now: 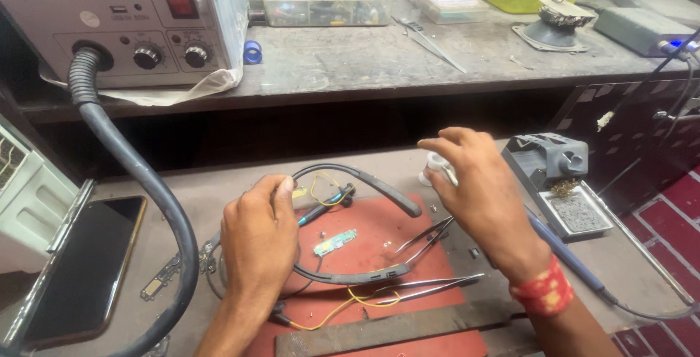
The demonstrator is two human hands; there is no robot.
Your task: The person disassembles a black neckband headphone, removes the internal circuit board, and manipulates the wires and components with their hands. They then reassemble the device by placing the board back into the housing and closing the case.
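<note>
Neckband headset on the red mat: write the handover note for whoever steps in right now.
Left hand: closed on the near-left bend of the black neckband, pinning it to the red mat.
Right hand: raised over the mat's right edge, fingers around a small white object; what it is cannot be told.
Small green circuit board lies loose inside the band's loop, yellow wires trailing toward the near edge. Two tweezers lie on the mat, untouched.
Done: band opened, board out.
Left: board and wires are not yet back in the band.
</note>
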